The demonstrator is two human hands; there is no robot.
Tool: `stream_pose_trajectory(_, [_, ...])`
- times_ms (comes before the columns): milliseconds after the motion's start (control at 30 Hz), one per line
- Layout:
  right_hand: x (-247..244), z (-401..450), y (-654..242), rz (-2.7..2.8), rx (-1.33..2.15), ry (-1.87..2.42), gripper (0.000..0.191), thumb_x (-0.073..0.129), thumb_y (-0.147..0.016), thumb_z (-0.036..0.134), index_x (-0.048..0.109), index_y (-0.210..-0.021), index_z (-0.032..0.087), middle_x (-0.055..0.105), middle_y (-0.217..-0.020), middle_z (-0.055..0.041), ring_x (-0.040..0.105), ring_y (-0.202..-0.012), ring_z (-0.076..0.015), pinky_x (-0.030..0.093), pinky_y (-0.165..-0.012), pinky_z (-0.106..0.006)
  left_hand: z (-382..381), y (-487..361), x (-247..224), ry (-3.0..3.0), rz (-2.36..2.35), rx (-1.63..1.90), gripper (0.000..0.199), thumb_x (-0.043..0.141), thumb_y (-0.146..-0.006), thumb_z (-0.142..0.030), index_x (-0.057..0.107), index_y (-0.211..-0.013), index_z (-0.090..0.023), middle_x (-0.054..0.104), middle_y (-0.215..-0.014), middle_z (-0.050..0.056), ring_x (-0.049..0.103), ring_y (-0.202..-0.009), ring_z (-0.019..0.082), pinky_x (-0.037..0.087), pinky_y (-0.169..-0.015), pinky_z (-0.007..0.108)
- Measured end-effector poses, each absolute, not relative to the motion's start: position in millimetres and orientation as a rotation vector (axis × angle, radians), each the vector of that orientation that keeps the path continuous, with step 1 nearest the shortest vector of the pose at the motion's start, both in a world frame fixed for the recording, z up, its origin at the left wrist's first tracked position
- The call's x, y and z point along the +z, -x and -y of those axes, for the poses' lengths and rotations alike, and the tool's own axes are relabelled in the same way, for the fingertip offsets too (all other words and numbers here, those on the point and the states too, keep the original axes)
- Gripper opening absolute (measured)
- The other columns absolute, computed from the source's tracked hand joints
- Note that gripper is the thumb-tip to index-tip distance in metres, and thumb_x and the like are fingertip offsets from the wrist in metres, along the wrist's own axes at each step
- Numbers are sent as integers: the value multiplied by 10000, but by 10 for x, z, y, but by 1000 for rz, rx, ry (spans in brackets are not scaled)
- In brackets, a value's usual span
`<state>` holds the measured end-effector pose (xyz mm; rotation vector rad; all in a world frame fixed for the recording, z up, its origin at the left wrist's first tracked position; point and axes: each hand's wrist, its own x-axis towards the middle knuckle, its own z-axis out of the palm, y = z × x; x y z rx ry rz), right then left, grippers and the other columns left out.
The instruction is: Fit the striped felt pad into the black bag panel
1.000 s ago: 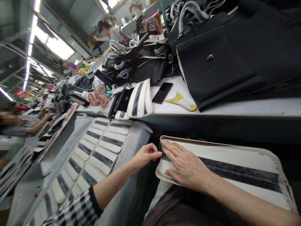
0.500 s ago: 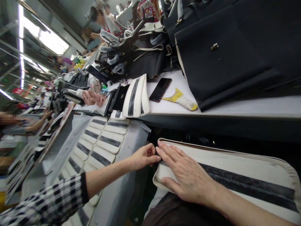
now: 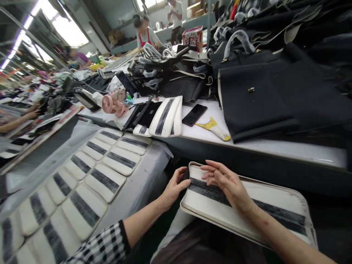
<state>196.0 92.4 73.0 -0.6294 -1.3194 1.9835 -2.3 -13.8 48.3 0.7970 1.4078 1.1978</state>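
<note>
Fingers of the left hand curl at the end of the striped panel over the lap; I cannot tell if they pinch it. The right hand, fingers loosely spread, is over it. Printing on the red box is illegible.

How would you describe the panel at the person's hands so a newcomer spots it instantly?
From the white worktable, go below its near edge, to the person's lap. The pale, dark-striped panel lies there, left hand at its left end. Unlike the similar panels laid out at left, it has the right hand over it.
</note>
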Motion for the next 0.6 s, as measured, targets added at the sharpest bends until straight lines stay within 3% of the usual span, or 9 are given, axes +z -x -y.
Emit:
stream_pose_trajectory(100, [844, -986, -1937, 1025, 2087, 715, 465, 435, -927, 505, 588, -1120, 110, 690, -993, -173, 621, -682, -215, 525, -608, -370, 123, 13, 429, -806, -1389, 1233, 682, 697, -830, -373, 383, -1423, -252, 345, -1539, 97, 303, -1427, 254, 246, -1177, 387])
stream_pose_trajectory(233, [1275, -922, -2139, 893, 2082, 745, 519, 319, -952, 521, 620, -1093, 123, 688, -976, -165, 600, -665, -218, 495, -574, -368, 97, 127, 387, -1001, -1408, 1140, 795, 644, -875, -402, 198, -1522, -284, 246, -1590, 90, 232, -1461, 253, 196, -1206, 423])
stream_pose_trajectory(367, [1512, -948, -2789, 1035, 1727, 741, 382, 476, -917, 487, 679, -1056, 195, 696, -892, -93, 616, -695, -213, 508, -603, -351, 37, 264, 517, -1587, -1565, 876, 736, 575, -923, -399, 169, -1532, -325, 151, -1619, 59, 133, -1486, 271, 125, -1216, 503])
stream_pose_trajectory(500, [1032, -1077, -3584, 727, 1256, 1043, 290, 682, -812, 435, 694, -970, 193, 699, -864, -56, 645, -816, -189, 530, -688, -281, -144, 274, 770, -2406, -1492, 525, 570, 532, -944, -281, 338, -1465, -407, 114, -1625, -11, 91, -1489, 318, 98, -1194, 605])
stream_pose_trajectory(600, [516, -1042, -3834, 604, 1243, 1292, 285, 695, -839, 426, 672, -903, 149, 683, -833, -65, 639, -731, -168, 532, -606, -266, -323, 60, 938, -2744, -1140, 274, 542, 459, -965, -222, 343, -1469, -383, 198, -1607, -33, 155, -1484, 260, 179, -1212, 514])
